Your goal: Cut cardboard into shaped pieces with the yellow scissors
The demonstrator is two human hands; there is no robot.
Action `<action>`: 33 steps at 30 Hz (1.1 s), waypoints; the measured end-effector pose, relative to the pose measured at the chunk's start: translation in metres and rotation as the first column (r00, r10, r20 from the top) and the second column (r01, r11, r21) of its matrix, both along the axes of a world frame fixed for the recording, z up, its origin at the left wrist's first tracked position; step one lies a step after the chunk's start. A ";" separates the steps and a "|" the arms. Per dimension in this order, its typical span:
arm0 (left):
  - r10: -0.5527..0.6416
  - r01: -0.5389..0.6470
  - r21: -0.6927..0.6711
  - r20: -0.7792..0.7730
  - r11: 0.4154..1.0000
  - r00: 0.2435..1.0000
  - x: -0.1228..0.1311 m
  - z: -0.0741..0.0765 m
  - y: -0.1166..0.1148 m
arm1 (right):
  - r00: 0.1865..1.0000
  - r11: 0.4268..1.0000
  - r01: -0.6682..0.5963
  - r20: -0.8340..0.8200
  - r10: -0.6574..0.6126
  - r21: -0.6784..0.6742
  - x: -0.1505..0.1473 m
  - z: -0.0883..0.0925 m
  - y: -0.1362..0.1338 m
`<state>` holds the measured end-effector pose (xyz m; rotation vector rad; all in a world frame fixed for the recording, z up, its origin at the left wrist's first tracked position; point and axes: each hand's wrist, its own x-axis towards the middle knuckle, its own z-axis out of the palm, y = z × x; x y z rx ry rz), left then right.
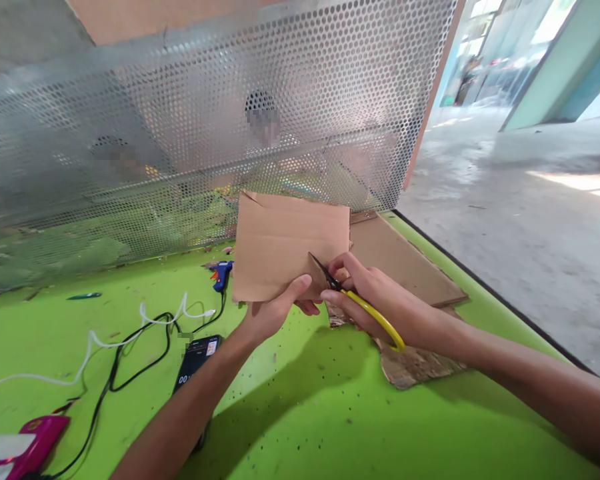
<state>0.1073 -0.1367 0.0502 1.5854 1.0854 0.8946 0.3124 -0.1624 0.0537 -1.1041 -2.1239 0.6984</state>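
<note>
My left hand (280, 303) grips the lower edge of a brown cardboard piece (287, 233), thumb on its near face, and holds it up above the green table. Yellow-handled scissors (373, 312) are in my right hand (367, 287), its fingers wrapped round the handles. Their dark blades slant up and left across the lower right part of the cardboard. Whether the blades have cut into it I cannot tell. Behind my right hand lie more cardboard sheets (405, 260), and a torn, ragged cardboard scrap (415, 367) is partly under my right forearm.
A perforated metal screen (300, 87) borders the table's (300, 413) far side. To the left are a blue glue gun (223, 275), a phone (197, 363), a white cable (87, 357), a black cord (111, 373), a pen (84, 296) and a magenta object (43, 443).
</note>
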 end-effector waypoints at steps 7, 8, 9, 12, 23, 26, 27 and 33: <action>-0.017 0.018 0.005 -0.078 1.000 0.997 -0.002 0.000 0.000 | 0.999 0.998 0.010 0.040 -0.008 -0.058 0.001 0.001 0.000; -0.009 0.010 0.008 -0.076 1.000 0.997 -0.003 -0.001 0.000 | 0.999 0.998 0.032 0.034 -0.030 -0.045 -0.001 0.000 0.001; 0.000 0.001 0.013 -0.071 1.000 0.997 -0.003 -0.001 0.000 | 0.998 0.998 0.053 0.021 -0.053 -0.029 -0.002 -0.002 0.001; 0.014 -0.013 0.016 -0.039 1.000 0.999 -0.003 -0.003 -0.001 | 0.995 0.995 0.095 -0.027 -0.095 -0.003 -0.006 -0.007 0.002; -0.013 0.013 -0.006 -0.049 1.000 0.999 -0.002 -0.001 -0.001 | 0.998 0.999 0.054 0.017 -0.054 0.001 -0.004 -0.004 0.000; -0.033 0.033 -0.012 -0.073 0.999 0.997 -0.003 -0.001 0.000 | 0.999 0.998 0.030 0.017 -0.029 -0.056 -0.001 0.002 -0.003; -0.040 0.039 -0.014 -0.078 0.999 0.996 -0.003 -0.001 0.000 | 1.000 0.997 0.026 0.017 -0.025 -0.073 -0.001 0.003 -0.003; -0.058 0.056 -0.022 -0.095 0.998 0.994 -0.002 0.001 -0.001 | 0.999 0.992 0.032 0.019 -0.029 -0.125 -0.002 0.007 -0.003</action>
